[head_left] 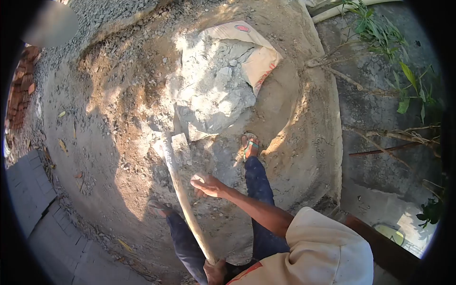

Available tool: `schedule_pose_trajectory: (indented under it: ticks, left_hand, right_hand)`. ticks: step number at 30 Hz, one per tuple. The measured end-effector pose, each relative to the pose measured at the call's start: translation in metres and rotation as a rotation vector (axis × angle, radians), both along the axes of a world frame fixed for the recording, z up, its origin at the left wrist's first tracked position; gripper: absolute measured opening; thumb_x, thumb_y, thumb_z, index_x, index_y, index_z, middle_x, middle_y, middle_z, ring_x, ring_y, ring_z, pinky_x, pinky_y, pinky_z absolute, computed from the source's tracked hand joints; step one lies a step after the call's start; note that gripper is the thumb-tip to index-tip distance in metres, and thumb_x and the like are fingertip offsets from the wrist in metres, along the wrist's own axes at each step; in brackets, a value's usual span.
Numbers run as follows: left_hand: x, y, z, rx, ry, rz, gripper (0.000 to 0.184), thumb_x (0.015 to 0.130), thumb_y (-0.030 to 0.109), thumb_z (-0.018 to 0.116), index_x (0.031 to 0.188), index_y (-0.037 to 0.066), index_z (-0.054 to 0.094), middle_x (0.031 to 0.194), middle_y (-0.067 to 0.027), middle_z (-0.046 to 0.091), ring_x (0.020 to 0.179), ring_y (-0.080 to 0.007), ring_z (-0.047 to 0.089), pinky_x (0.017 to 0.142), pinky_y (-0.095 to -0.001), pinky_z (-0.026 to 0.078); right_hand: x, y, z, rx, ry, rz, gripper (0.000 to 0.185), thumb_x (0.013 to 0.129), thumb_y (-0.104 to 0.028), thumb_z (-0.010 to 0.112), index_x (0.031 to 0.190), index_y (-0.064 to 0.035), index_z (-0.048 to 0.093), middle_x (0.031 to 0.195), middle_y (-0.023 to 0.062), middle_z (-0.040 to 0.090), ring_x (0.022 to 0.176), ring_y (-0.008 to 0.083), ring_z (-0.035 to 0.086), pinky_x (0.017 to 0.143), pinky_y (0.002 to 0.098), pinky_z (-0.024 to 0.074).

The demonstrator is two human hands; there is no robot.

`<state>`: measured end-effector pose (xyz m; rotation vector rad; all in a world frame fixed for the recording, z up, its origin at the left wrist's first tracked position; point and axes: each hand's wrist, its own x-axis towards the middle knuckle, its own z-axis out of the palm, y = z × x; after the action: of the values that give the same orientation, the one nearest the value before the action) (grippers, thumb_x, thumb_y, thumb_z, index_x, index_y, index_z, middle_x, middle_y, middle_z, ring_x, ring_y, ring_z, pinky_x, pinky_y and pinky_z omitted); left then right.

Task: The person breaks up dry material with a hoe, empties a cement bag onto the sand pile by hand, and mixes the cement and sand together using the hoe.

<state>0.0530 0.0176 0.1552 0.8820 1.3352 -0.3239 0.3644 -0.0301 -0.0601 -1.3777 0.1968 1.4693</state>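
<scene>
A hoe with a long, pale wooden handle (183,194) slants up from my body to the grey pile. Its head lies at the pile's lower left edge, partly lost in dust and glare. My left hand (214,271) is wrapped around the handle's near end, close to my waist. To the right of the handle, my right hand (207,185) is off it, with fingers loosely curled and apart and nothing in them. Ahead lies a heap of grey cement-like powder (223,80), lumpy in places, on a torn paper bag (263,64) with red print.
Gravel (107,16) is heaped at the upper left, and red bricks (20,90) are stacked at the far left. Grey paving blocks (31,183) lie lower left. A raised edge (336,118) runs along the right, with branches (403,135) beyond. My sandalled foot (250,145) stands near the pile.
</scene>
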Motion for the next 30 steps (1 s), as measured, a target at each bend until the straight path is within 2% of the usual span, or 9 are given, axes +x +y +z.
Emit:
schedule_pose_trajectory:
  ticks: [2, 5, 7, 9, 14, 17, 19, 26, 30]
  left_hand:
    - [0.031, 0.019, -0.005, 0.178, 0.048, -0.247, 0.028, 0.085, 0.028, 0.077, 0.093, 0.006, 0.062, 0.064, 0.0026, 0.051, 0.053, -0.0086, 0.048, 0.044, -0.0295, 0.037]
    - [0.129, 0.065, 0.026, 0.316, 0.365, -0.803, 0.047, 0.091, 0.037, 0.073, 0.104, -0.008, 0.067, 0.073, -0.0176, 0.067, 0.064, -0.032, 0.065, 0.055, -0.0458, 0.051]
    - [0.139, 0.071, 0.014, 1.007, 0.138, -1.152, 0.055, 0.093, 0.042, 0.069, 0.109, -0.011, 0.065, 0.077, -0.026, 0.068, 0.068, -0.0423, 0.067, 0.063, -0.0489, 0.054]
    - [0.164, 0.081, 0.016, 0.918, 0.358, -1.323, 0.06, 0.094, 0.045, 0.068, 0.115, -0.012, 0.065, 0.077, -0.0266, 0.07, 0.07, -0.0414, 0.07, 0.066, -0.0474, 0.055]
    - [0.273, 0.027, 0.013, 0.878, 0.542, -1.114, 0.059, 0.09, 0.045, 0.074, 0.115, -0.008, 0.068, 0.066, -0.0194, 0.068, 0.065, -0.0321, 0.071, 0.064, -0.047, 0.054]
    - [0.309, 0.014, 0.016, 0.896, 0.568, -1.102, 0.055, 0.088, 0.042, 0.077, 0.112, -0.007, 0.07, 0.069, -0.0224, 0.069, 0.067, -0.0352, 0.071, 0.064, -0.0471, 0.054]
    - [0.356, 0.01, 0.023, 1.008, 0.565, -1.217, 0.051, 0.085, 0.036, 0.081, 0.11, -0.007, 0.071, 0.075, -0.0264, 0.07, 0.071, -0.0396, 0.072, 0.065, -0.0483, 0.054]
    - [0.398, 0.004, 0.016, 0.926, 0.625, -1.195, 0.049, 0.081, 0.034, 0.084, 0.113, -0.001, 0.072, 0.09, -0.0271, 0.072, 0.082, -0.044, 0.071, 0.07, -0.0503, 0.054]
    - [0.393, 0.01, 0.014, 0.956, 0.613, -1.104, 0.045, 0.08, 0.03, 0.086, 0.113, 0.002, 0.072, 0.092, -0.0247, 0.072, 0.087, -0.0446, 0.07, 0.074, -0.05, 0.054]
  right_hand:
    - [0.021, -0.068, -0.013, -0.148, -0.066, -0.093, 0.055, 0.098, -0.049, 0.065, 0.127, -0.0024, 0.057, 0.094, 0.0085, 0.066, 0.074, 0.0167, 0.067, 0.066, 0.0324, 0.0567]
    - [0.09, -0.174, -0.019, -0.229, -0.085, -0.242, 0.05, 0.098, -0.047, 0.066, 0.123, -0.0042, 0.059, 0.088, 0.0045, 0.066, 0.071, 0.0149, 0.067, 0.06, 0.0299, 0.0554]
    - [0.16, -0.234, -0.033, -0.394, -0.179, -0.422, 0.04, 0.096, -0.045, 0.067, 0.105, -0.0063, 0.061, 0.082, 0.0042, 0.067, 0.069, 0.0161, 0.066, 0.064, 0.0336, 0.0536]
    - [0.245, -0.282, -0.047, -0.515, -0.333, -0.528, 0.038, 0.094, -0.044, 0.068, 0.096, -0.0063, 0.064, 0.085, 0.0071, 0.07, 0.075, 0.0211, 0.068, 0.071, 0.0377, 0.0537]
    - [0.479, -0.317, -0.084, -0.715, -1.015, -0.443, 0.055, 0.095, -0.047, 0.063, 0.125, -0.0009, 0.062, 0.119, 0.0216, 0.069, 0.115, 0.0378, 0.064, 0.099, 0.0463, 0.0501]
    - [0.567, -0.308, -0.081, -0.651, -0.964, -0.453, 0.071, 0.095, -0.053, 0.061, 0.14, 0.001, 0.054, 0.136, 0.0263, 0.061, 0.129, 0.0402, 0.057, 0.108, 0.0474, 0.0451]
    - [0.603, -0.301, -0.1, -0.736, -0.761, -0.2, 0.086, 0.094, -0.064, 0.054, 0.15, 0.0014, 0.044, 0.146, 0.0289, 0.052, 0.137, 0.043, 0.05, 0.114, 0.0478, 0.0406]
    - [0.616, -0.281, -0.134, -0.795, -0.504, -0.068, 0.099, 0.093, -0.076, 0.036, 0.146, 0.0071, 0.049, 0.149, 0.0316, 0.048, 0.142, 0.0427, 0.046, 0.118, 0.0484, 0.0347]
    - [0.601, -0.274, -0.158, -0.972, -0.624, -0.292, 0.102, 0.094, -0.077, 0.034, 0.135, 0.0125, 0.056, 0.144, 0.0332, 0.052, 0.139, 0.044, 0.048, 0.117, 0.0488, 0.036]
